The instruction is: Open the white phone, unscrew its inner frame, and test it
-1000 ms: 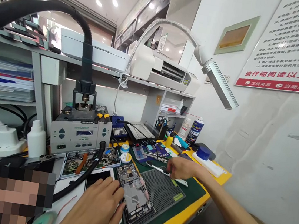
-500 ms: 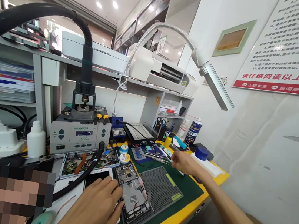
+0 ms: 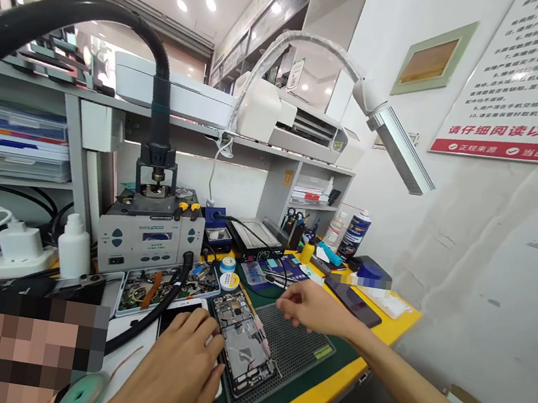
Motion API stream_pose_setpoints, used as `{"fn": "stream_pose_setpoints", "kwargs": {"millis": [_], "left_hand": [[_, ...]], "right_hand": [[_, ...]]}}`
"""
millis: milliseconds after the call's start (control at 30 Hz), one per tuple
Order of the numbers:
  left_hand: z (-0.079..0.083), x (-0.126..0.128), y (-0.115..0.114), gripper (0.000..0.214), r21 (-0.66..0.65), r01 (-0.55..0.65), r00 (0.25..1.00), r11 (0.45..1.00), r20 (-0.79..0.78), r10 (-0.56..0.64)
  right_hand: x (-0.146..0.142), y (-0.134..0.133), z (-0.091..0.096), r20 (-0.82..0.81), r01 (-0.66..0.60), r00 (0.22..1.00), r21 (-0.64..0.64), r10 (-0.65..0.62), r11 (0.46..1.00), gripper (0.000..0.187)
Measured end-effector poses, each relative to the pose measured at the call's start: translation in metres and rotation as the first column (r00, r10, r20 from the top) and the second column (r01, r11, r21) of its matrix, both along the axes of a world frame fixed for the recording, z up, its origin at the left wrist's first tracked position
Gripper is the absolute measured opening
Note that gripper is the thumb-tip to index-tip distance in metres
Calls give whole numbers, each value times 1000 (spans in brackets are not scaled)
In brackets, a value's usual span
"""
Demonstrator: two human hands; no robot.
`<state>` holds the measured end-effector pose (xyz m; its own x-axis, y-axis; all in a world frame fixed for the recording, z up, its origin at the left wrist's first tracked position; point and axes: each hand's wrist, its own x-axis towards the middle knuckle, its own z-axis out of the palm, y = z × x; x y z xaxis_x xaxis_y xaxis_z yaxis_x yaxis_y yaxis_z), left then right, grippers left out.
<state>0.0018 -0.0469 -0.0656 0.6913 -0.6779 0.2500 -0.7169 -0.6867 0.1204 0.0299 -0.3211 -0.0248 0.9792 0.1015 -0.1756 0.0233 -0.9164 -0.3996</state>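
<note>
2 bare hands flank 1 opened phone (image 3: 244, 349), which lies on 1 perforated mat (image 3: 294, 336). The left hand (image 3: 187, 358), loosely curled beside it, partly hides 1 white phone (image 3: 171, 317); whether it grips anything cannot be told. The right hand (image 3: 307, 305), fingers bent and drawn close together, is over the mat's far edge; any held item is indiscernible. Beyond the opened phone stand 2 round tubs (image 3: 229, 281). The lower-left corner is pixelated.

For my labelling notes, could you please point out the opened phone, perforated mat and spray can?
Opened phone (image 3: 244, 346), head view: exposed middle.
Perforated mat (image 3: 298, 350), head view: bare right part.
Spray can (image 3: 353, 236), head view: label.
</note>
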Motion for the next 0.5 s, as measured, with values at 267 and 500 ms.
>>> {"fn": "stream_pose_setpoints", "kwargs": {"millis": [267,500], "left_hand": [[-8,1,1,30,-31,56,994,998,-97,-59],[-1,0,0,34,26,56,988,998,-149,-52]], "right_hand": [[44,42,-15,-299,15,954,109,18,994,24],[66,43,-18,-385,32,922,2,-29,999,23]]}}
